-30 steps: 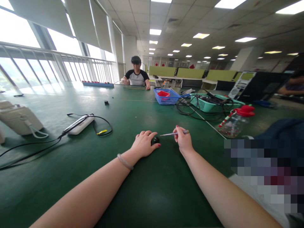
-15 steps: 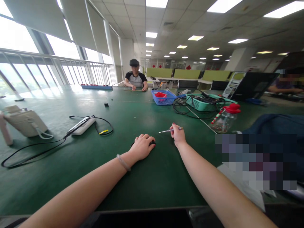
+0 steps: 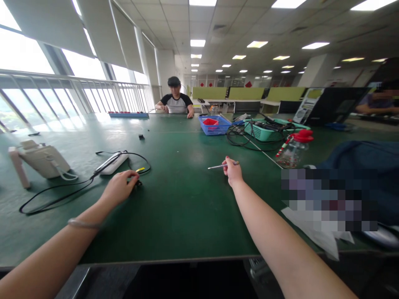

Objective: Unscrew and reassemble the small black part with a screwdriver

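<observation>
My right hand is closed round a screwdriver, whose thin metal shaft points left above the green table. A yellowish handle end shows behind the fist. On the left, my left hand, with a bangle at the wrist, has its fingers curled down round a small black object. Most of that object is hidden under the fingers, so its kind cannot be made out. Just beyond the left hand lie a white power strip or box and a black cable with a yellow tag.
A beige device stands at the left. Farther back are a blue basket, a green basket with cables, and a red-lidded bottle. A dark blue cloth or bag lies right. Across the table sits a person.
My left hand has moved left across the table, taking the small black object with it, and now sits near the black cable. My right hand keeps the screwdriver in nearly the same place.
</observation>
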Demonstrator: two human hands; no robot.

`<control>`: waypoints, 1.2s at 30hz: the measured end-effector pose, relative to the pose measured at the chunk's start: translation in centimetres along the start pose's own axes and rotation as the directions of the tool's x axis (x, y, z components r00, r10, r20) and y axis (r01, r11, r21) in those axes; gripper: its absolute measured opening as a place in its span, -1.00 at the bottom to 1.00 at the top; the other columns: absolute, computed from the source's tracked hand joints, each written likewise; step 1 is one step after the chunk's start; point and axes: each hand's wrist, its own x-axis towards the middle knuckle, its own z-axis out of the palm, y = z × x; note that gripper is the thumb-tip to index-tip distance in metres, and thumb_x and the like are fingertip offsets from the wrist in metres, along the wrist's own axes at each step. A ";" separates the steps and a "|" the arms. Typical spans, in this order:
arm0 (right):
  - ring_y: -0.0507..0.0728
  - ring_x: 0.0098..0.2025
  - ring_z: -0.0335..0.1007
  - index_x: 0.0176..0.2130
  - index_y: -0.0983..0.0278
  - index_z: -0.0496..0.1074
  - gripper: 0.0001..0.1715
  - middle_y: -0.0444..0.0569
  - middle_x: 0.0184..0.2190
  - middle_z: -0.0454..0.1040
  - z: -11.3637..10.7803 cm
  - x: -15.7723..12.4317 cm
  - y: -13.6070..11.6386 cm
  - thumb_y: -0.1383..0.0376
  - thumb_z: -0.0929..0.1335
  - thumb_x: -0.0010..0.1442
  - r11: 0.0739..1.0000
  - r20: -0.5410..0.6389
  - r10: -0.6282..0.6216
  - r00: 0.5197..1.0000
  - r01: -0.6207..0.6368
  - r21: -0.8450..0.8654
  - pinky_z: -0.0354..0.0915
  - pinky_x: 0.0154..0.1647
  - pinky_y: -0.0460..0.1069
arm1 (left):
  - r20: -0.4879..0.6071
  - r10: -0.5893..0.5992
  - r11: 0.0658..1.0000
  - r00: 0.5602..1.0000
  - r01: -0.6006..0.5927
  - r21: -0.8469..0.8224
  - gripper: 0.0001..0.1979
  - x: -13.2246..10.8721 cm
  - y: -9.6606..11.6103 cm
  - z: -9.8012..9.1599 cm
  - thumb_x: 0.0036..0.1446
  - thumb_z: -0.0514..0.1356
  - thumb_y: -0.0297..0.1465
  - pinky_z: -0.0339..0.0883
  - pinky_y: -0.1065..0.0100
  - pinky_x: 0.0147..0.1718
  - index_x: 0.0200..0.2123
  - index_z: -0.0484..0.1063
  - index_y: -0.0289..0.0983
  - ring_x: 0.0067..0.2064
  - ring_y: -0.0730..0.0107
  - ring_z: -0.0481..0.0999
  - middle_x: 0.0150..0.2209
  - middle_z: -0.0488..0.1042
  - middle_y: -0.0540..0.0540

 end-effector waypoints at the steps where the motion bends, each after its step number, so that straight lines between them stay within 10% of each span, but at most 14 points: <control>1: -0.09 -0.75 0.03 -0.60 0.28 0.33 -0.57 -0.22 -0.78 0.19 -0.1 0.0 0.0 0.03 0.39 0.06 1.000 0.005 0.000 1.000 0.000 0.016 -0.06 -0.79 -0.15 | -0.017 -0.062 0.998 0.998 0.062 -0.007 -0.62 0.1 -0.7 -0.3 0.27 -0.11 -0.18 0.29 0.27 -0.13 -0.12 0.41 -0.21 -0.10 0.19 0.44 -0.18 0.53 0.02; 11: -0.11 -0.74 0.04 -0.59 0.28 0.33 -0.56 -0.23 -0.76 0.20 -0.6 0.3 0.2 0.02 0.42 0.04 0.994 0.057 0.022 0.998 -0.028 0.110 -0.03 -0.80 -0.18 | -0.058 0.035 0.999 0.998 -0.036 -0.014 -0.44 0.6 -3.4 0.4 0.14 0.03 -0.12 0.23 0.05 0.07 0.14 0.33 -0.28 0.13 -0.09 0.35 0.10 0.40 -0.28; 16: -0.11 -0.73 0.05 -0.58 0.29 0.34 -0.59 -0.22 -0.76 0.20 -0.7 0.2 0.0 0.05 0.43 0.04 0.992 0.084 0.039 0.996 -0.049 0.115 -0.02 -0.79 -0.18 | 0.101 0.069 0.998 0.992 -0.068 -0.012 -0.49 1.0 -4.3 1.5 0.10 0.06 -0.09 0.28 0.10 0.01 0.03 0.43 -0.24 0.02 -0.02 0.44 -0.06 0.53 -0.23; 22: -0.10 -0.73 0.05 -0.57 0.29 0.33 -0.59 -0.22 -0.76 0.20 -0.8 -0.2 -0.5 0.05 0.42 0.05 0.991 0.142 0.069 0.988 -0.084 0.104 -0.01 -0.78 -0.16 | 0.030 -0.044 0.984 0.999 0.049 -0.170 -0.57 0.8 -4.6 0.4 0.09 0.10 -0.09 0.34 0.18 -0.15 -0.03 0.45 -0.14 -0.13 0.11 0.50 -0.14 0.54 -0.13; 32: -0.09 -0.72 0.07 -0.55 0.29 0.35 -0.58 -0.21 -0.73 0.22 -1.1 -0.4 -0.8 0.02 0.44 0.03 0.984 0.216 0.128 0.968 -0.152 0.096 0.00 -0.76 -0.16 | -0.072 -0.369 0.563 0.926 0.162 -0.810 -0.53 0.1 -7.0 -0.3 -0.26 0.37 -0.23 0.36 0.19 -0.06 -0.23 0.40 -0.27 -0.14 0.25 0.51 -0.16 0.52 -0.14; 36: -0.09 -0.71 0.07 -0.55 0.29 0.35 -0.58 -0.21 -0.74 0.21 -1.0 -0.4 -0.8 0.02 0.44 0.03 0.983 0.221 0.135 0.966 -0.158 0.090 0.00 -0.75 -0.16 | -0.093 -0.323 0.626 0.942 0.139 -0.768 -0.50 0.2 -7.1 -0.3 -0.28 0.35 -0.24 0.36 0.20 -0.11 -0.19 0.40 -0.27 -0.14 0.22 0.50 -0.22 0.50 -0.12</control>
